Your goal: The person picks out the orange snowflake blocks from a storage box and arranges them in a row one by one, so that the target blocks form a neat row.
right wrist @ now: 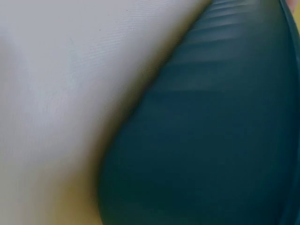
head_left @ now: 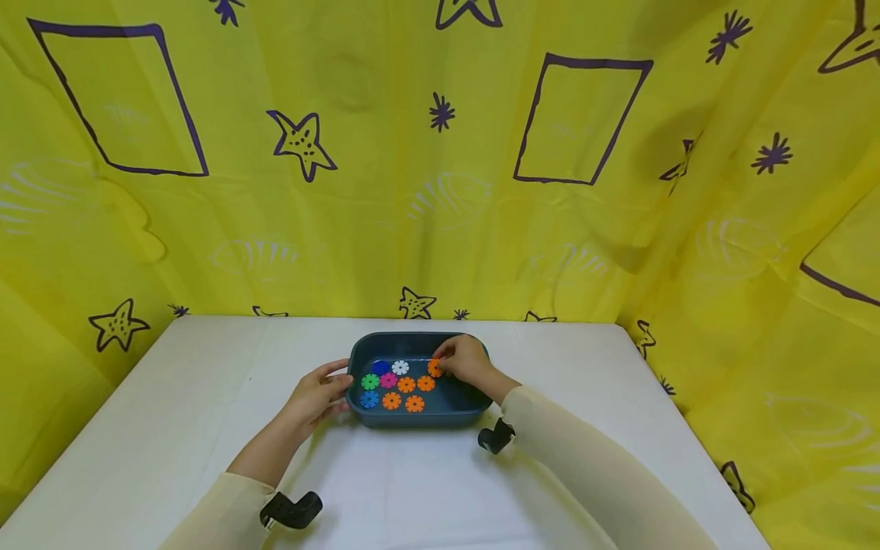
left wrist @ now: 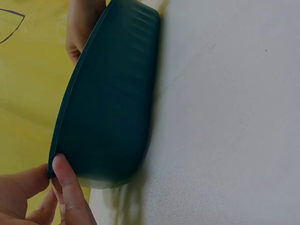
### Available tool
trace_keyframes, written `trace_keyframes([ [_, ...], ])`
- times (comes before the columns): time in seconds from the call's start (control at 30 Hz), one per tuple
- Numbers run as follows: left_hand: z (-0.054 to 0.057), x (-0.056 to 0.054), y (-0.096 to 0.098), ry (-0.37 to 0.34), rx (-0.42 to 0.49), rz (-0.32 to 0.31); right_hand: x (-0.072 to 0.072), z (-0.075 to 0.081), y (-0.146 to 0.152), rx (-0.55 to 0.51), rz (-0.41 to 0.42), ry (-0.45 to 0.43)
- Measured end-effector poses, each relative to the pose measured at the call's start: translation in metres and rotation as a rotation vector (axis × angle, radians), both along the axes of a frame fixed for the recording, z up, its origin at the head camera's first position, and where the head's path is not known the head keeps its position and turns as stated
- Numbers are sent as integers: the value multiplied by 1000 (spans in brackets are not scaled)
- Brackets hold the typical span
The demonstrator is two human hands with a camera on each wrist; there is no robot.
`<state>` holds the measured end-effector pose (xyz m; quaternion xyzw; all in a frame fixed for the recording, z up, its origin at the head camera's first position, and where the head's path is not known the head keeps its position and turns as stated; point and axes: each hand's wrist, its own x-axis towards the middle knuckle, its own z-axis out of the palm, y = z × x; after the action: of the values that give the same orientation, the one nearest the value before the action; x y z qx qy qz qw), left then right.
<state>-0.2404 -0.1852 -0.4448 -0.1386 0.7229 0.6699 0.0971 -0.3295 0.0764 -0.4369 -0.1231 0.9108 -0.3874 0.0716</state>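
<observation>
A dark teal plastic tray [head_left: 426,419] stands on the white table, with several notched plastic discs lying on its floor. My left hand [head_left: 321,396] grips the tray's left end, thumb at the rim; in the left wrist view its fingers [left wrist: 70,185] lie against the outer wall. Over the tray's right part, my right hand [head_left: 467,359] pinches an orange disc [head_left: 435,368] between thumb and fingertips. To the left of it lie a white disc [head_left: 400,367], a pink disc [head_left: 388,380], a green disc [head_left: 370,381] and more orange ones. The right wrist view shows only the tray's outer wall [right wrist: 201,140].
The white tabletop [head_left: 241,397] surrounds the tray on all sides. Behind it hangs a yellow curtain [head_left: 385,229] with drawn stars and frames, continuing along both sides. A black wrist device [head_left: 292,510] sits on the left sleeve, another [head_left: 496,436] on the right.
</observation>
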Motion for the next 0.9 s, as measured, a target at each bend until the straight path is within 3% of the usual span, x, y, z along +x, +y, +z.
trace_keyframes([
  [0.4, -1, 3, -2, -12, 4, -6, 2, 15, 13, -86, 30, -118],
  [0.9, -1, 0, -1, -7, 47, -4, -2, 21, 35, -189, 27, -198],
])
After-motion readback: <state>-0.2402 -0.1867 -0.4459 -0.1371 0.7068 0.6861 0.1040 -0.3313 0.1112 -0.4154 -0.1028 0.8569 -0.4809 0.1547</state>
